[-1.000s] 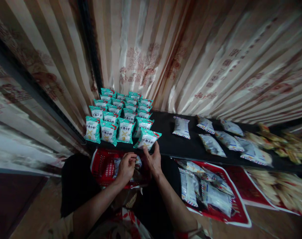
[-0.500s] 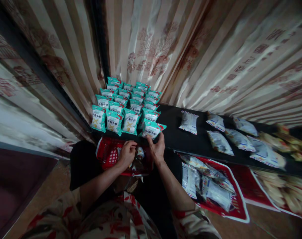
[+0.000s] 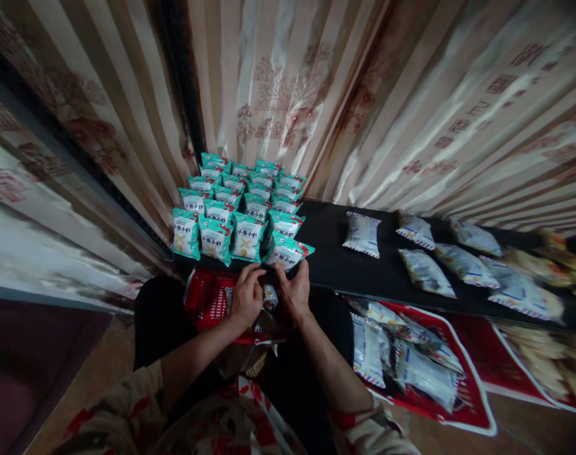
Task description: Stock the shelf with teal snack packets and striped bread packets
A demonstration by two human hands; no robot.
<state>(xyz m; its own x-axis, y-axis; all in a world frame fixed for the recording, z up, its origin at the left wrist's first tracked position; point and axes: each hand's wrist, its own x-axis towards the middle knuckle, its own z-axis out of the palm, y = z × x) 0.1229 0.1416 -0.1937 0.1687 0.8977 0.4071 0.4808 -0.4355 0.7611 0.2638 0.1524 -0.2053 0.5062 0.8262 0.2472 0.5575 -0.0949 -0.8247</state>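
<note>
My right hand (image 3: pixel 294 291) is closed on the lower edge of a teal-and-white snack bag (image 3: pixel 288 251), thumb in front and fingers at its right side. This bag leans back at the front right of several rows of matching snack bags (image 3: pixel 248 237) standing on the black shelf (image 3: pixel 328 268). My left hand (image 3: pixel 247 294) is at the shelf's front edge, over the red basket (image 3: pixel 205 297) in my lap. Its fingers are curled together, and no object shows in them. A few small packets (image 3: pixel 270 296) lie in that basket, partly hidden by my hands.
Silver-white bags (image 3: pixel 362 234) lie flat along the shelf to the right, with golden packets (image 3: pixel 553 253) beyond. Below stands a larger red basket (image 3: pixel 482 404) filled with similar bags, beside another red basket (image 3: pixel 515 379). A patterned curtain (image 3: pixel 288 82) hangs close behind the shelf.
My left hand has moved forward to the shelf edge, nearer the bag. My right hand still grips the leaning snack bag, which has barely moved. The view has shifted slightly.
</note>
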